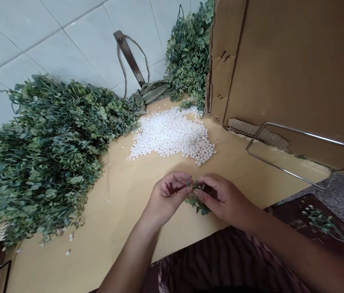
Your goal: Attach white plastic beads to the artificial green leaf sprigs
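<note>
My left hand (167, 195) and my right hand (220, 197) meet over the front of a pale wooden board (123, 203). Both are closed, pinching one small green artificial leaf sprig (198, 203) between their fingertips. The sprig's leaves hang down under my right thumb. A heap of small white bead-like pieces (172, 136) lies on the board just beyond my hands. A large pile of green artificial foliage (46, 150) covers the board's left side.
A cardboard box (281, 61) stands at the right, with a bent metal wire frame (284, 150) leaning before it. More foliage (188, 53) and an olive bag with a brown strap (135, 69) lie behind. Another sprig (320, 221) rests at the right. Grey floor tiles lie behind.
</note>
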`<state>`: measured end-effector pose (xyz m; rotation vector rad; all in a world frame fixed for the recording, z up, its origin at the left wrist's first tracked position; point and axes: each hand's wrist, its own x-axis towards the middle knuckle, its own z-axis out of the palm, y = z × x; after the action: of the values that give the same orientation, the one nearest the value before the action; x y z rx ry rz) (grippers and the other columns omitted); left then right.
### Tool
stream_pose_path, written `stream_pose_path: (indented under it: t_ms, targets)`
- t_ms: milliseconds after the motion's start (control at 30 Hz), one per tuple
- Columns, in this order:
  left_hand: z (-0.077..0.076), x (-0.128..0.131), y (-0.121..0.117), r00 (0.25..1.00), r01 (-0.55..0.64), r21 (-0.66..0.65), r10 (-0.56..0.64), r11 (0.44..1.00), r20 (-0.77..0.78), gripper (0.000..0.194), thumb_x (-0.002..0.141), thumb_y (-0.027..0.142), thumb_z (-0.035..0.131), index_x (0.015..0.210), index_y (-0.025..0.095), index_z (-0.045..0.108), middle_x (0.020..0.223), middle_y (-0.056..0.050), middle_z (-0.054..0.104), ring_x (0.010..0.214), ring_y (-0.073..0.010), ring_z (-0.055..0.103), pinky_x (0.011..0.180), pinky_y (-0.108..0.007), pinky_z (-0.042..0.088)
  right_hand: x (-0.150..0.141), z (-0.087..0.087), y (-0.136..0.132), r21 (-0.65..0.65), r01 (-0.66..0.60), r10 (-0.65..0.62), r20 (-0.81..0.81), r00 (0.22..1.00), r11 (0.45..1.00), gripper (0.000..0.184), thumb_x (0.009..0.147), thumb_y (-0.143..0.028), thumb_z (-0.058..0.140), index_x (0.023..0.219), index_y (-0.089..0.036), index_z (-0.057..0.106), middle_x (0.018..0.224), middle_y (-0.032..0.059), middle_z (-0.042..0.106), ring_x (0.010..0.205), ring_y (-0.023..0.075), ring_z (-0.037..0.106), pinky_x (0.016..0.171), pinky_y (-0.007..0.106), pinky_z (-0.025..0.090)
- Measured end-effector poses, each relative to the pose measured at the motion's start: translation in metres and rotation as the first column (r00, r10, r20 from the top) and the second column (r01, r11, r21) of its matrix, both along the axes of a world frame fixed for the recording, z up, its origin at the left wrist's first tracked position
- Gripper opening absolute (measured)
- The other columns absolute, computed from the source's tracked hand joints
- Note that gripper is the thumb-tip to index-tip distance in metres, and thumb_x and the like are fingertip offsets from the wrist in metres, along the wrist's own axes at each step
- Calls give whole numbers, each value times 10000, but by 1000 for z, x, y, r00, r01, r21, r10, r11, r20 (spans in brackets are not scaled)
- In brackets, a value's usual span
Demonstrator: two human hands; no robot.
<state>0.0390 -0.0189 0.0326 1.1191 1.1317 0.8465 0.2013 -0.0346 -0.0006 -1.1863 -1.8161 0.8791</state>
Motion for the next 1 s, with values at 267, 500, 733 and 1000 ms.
stream_pose_path:
  t_ms: [267, 500, 733, 1000]
  targets:
    - [-13, -12, 27, 947, -62, 240, 133, 969, -292, 110, 670, 236, 703, 750, 167, 675, 675, -10, 617, 597, -103, 525, 561, -212, 413, 3, -14, -1, -123, 81, -96, -123, 988, 989, 183, 850, -320, 496, 775, -174, 577, 704, 37, 588, 651, 157, 577, 574, 258, 481]
    - [-35, 3, 69, 674, 202, 469, 226, 859, -704, 153, 757, 206, 614, 880, 182, 702, 827, -58, 622, 685, -155, 559, 657, -268, 432, 9, -21, 4, -22, 188, -188, -227, 956, 982, 130, 870, -272, 480, 849, -178, 567, 789, 42, 580, 761, 163, 579, 718, 281, 500]
    - [-37, 20, 84, 632, 226, 469, 238, 854, -738, 142, 726, 91, 581, 742, 193, 679, 790, -47, 632, 746, -183, 567, 701, -288, 417, 10, -20, 4, -101, 173, -193, -245, 950, 980, 166, 879, -332, 474, 841, -190, 553, 750, 29, 597, 721, 161, 592, 681, 267, 505]
    - [-21, 7, 30, 982, -150, 29, 153, 988, -113, 149, 600, 231, 762, 713, 155, 700, 616, 6, 633, 570, -94, 516, 579, -215, 408, 11, -17, 4, -149, 117, -151, -238, 960, 982, 209, 859, -343, 508, 750, -179, 578, 661, 12, 602, 621, 141, 573, 553, 235, 479]
